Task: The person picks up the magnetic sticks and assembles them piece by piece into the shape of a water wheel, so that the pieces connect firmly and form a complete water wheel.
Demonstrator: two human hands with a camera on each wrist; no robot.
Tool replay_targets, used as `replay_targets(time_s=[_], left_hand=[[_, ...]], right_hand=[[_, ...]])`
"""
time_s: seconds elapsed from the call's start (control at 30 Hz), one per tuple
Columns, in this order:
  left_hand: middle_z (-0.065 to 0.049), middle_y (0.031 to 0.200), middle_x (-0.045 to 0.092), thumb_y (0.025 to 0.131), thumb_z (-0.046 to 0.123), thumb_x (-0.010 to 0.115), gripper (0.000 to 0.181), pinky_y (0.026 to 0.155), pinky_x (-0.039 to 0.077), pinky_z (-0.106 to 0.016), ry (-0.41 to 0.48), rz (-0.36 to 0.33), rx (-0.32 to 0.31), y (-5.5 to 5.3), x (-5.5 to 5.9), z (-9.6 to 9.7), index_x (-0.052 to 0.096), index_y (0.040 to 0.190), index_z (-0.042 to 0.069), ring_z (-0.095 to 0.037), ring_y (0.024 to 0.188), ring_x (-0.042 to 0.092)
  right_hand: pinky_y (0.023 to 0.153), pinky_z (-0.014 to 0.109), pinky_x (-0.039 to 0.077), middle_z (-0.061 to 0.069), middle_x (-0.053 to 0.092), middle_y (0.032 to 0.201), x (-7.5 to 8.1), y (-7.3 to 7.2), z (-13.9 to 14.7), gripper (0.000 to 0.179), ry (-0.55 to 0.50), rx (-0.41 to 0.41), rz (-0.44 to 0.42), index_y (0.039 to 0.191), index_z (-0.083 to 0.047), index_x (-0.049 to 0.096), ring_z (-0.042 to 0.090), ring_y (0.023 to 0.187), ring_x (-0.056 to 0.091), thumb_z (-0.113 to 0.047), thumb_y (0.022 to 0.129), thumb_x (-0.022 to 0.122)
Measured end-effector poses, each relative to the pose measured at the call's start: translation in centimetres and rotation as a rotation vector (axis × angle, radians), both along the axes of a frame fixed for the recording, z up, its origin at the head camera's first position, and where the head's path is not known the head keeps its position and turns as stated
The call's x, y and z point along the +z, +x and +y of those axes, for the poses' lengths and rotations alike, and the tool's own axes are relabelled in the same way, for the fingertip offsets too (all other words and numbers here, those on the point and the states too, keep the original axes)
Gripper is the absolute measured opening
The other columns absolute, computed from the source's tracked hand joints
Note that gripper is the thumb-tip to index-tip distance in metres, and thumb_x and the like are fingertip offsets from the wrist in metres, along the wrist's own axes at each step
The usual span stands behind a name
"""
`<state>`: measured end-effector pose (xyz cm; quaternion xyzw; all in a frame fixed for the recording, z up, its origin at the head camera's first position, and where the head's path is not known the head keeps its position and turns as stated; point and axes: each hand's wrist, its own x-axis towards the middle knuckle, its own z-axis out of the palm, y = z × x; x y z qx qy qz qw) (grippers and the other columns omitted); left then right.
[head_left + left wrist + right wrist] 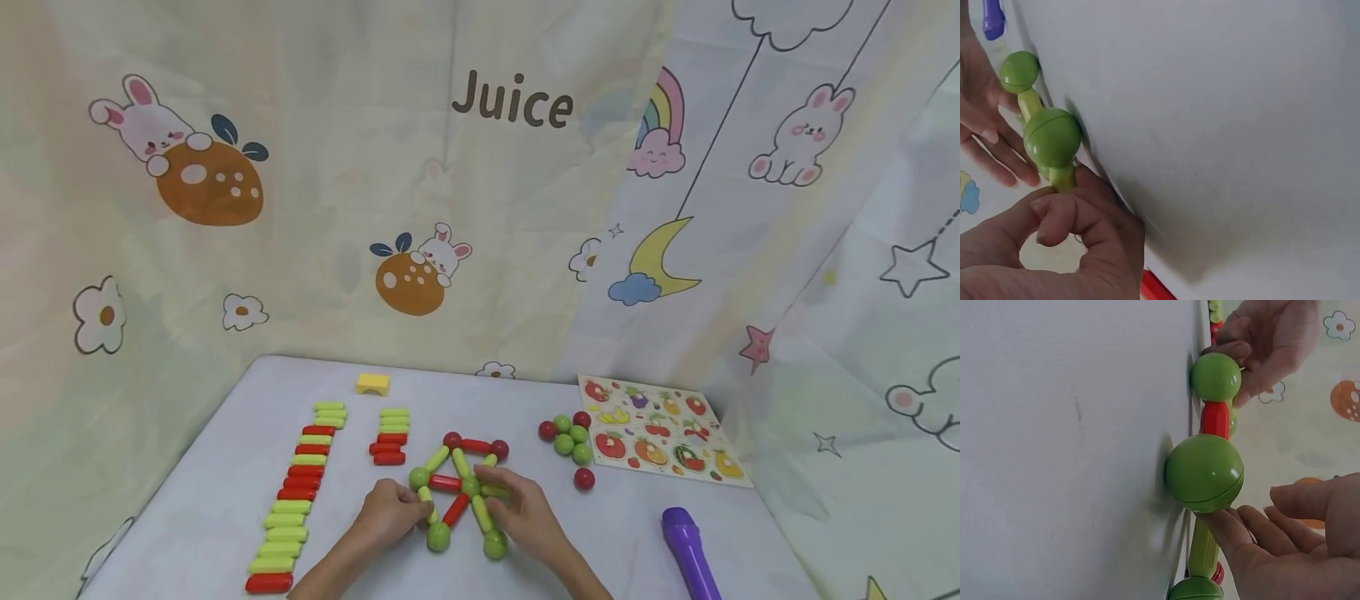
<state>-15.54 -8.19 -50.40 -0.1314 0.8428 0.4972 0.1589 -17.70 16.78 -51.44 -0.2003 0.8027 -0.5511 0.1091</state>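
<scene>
Lime rod [426,495] left of central green ball [471,486] is pinched by left hand [390,514], right hand [527,512] loosely spread rightward; rod might be popped loose by uneven tugging.

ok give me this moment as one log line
left hand: pinches lime-green rod | right hand: at ball-and-rod frame, right side | loose balls: beside fruit-picture board | loose rods: left

Pinched a rod [427,497] with left hand [388,510]; held right hand [527,512] at frame [446,483]; had balls [563,444] and microphone [691,550] rightward.
</scene>
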Motion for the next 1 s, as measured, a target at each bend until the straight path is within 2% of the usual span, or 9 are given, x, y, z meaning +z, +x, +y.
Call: replay_targets(time_s=[0.1, 0.23, 0.43, 0.53, 0.6, 0.7, 0.8, 0.9, 1.0], left_hand=[[-0.004, 0.076, 0.068, 0.096, 0.020, 0.081, 0.022, 0.062, 0.040, -0.027, -0.010, -0.014, 0.009, -0.2, 0.0, 0.0, 0.073, 0.082, 0.005, -0.017, 0.070, 0.052], [-0.004, 0.076, 0.069, 0.095, 0.019, 0.081, 0.022, 0.062, 0.042, -0.027, -0.010, 0.009, 0.012, -0.2, -0.3, 0.1, 0.071, 0.082, 0.004, -0.017, 0.070, 0.054], [-0.004, 0.072, 0.067, 0.097, 0.019, 0.078, 0.023, 0.057, 0.042, -0.025, -0.003, 0.006, 0.052, -0.5, -0.7, 0.2, 0.072, 0.080, 0.005, -0.016, 0.065, 0.055], [-0.006, 0.074, 0.066, 0.097, 0.019, 0.079, 0.022, 0.057, 0.045, -0.025, -0.014, 0.008, 0.068, -0.4, -0.6, 0.3, 0.069, 0.084, 0.004, -0.017, 0.066, 0.058], [-0.007, 0.075, 0.064, 0.094, 0.022, 0.083, 0.026, 0.058, 0.046, -0.026, -0.056, 0.036, 0.066, -0.2, -0.5, 0.4, 0.066, 0.091, 0.003, -0.018, 0.066, 0.058], [-0.008, 0.076, 0.060, 0.086, 0.035, 0.092, 0.051, 0.058, 0.047, -0.029, -0.172, 0.079, 0.012, 0.5, -0.3, 0.7, 0.061, 0.108, 0.001, -0.020, 0.067, 0.058], [-0.007, 0.082, 0.057, 0.075, 0.044, 0.099, 0.086, 0.061, 0.051, -0.033, -0.258, 0.108, -0.074, 1.1, -0.1, 1.3, 0.054, 0.132, -0.002, -0.021, 0.072, 0.056], [-0.006, 0.084, 0.055, 0.073, 0.037, 0.101, 0.088, 0.063, 0.050, -0.035, -0.262, 0.148, -0.145, 1.3, -0.1, 1.7, 0.051, 0.134, 0.000, -0.021, 0.075, 0.055], [-0.005, 0.082, 0.054, 0.076, 0.025, 0.100, 0.070, 0.063, 0.048, -0.035, -0.259, 0.207, -0.180, 1.3, -0.2, 1.7, 0.052, 0.124, 0.006, -0.021, 0.072, 0.054]], right_hand=[[0.115, 0.037, 0.048, 0.014, 0.060, 0.155, 0.0, 0.1, 0.0, 0.045, -0.010, 0.007, -0.005, 0.151, -0.002, 0.058, 0.035, 0.146, 0.055, 0.000, 0.106, 0.063], [0.115, 0.034, 0.047, 0.016, 0.059, 0.156, 0.1, 0.1, 0.0, 0.045, -0.017, 0.021, -0.008, 0.151, -0.001, 0.057, 0.036, 0.146, 0.054, 0.001, 0.106, 0.062], [0.114, 0.035, 0.048, 0.016, 0.059, 0.156, 0.2, 0.1, 0.0, 0.045, -0.012, 0.021, 0.001, 0.151, -0.002, 0.058, 0.036, 0.146, 0.055, 0.000, 0.106, 0.063], [0.114, 0.037, 0.048, 0.016, 0.059, 0.156, 0.1, 0.1, 0.0, 0.045, -0.008, 0.026, 0.007, 0.151, -0.002, 0.058, 0.036, 0.147, 0.054, 0.000, 0.106, 0.063], [0.115, 0.038, 0.047, 0.015, 0.059, 0.156, 0.2, 0.0, 0.1, 0.045, 0.012, 0.044, 0.028, 0.151, -0.003, 0.058, 0.036, 0.147, 0.054, 0.000, 0.106, 0.063], [0.112, 0.037, 0.051, 0.015, 0.061, 0.154, 0.3, -0.6, 0.3, 0.046, 0.032, 0.079, 0.084, 0.151, -0.003, 0.059, 0.035, 0.145, 0.056, 0.002, 0.105, 0.063], [0.110, 0.038, 0.052, 0.020, 0.061, 0.153, 0.3, -1.8, 0.6, 0.045, -0.038, 0.122, 0.119, 0.150, -0.001, 0.059, 0.035, 0.144, 0.057, 0.006, 0.105, 0.061], [0.112, 0.040, 0.050, 0.026, 0.059, 0.153, 0.0, -2.8, 0.9, 0.042, -0.136, 0.171, 0.107, 0.149, 0.003, 0.058, 0.037, 0.143, 0.057, 0.008, 0.107, 0.057], [0.114, 0.035, 0.048, 0.025, 0.058, 0.154, -0.4, -3.2, 1.0, 0.040, -0.130, 0.198, 0.101, 0.150, 0.003, 0.057, 0.036, 0.145, 0.055, 0.004, 0.111, 0.052]])
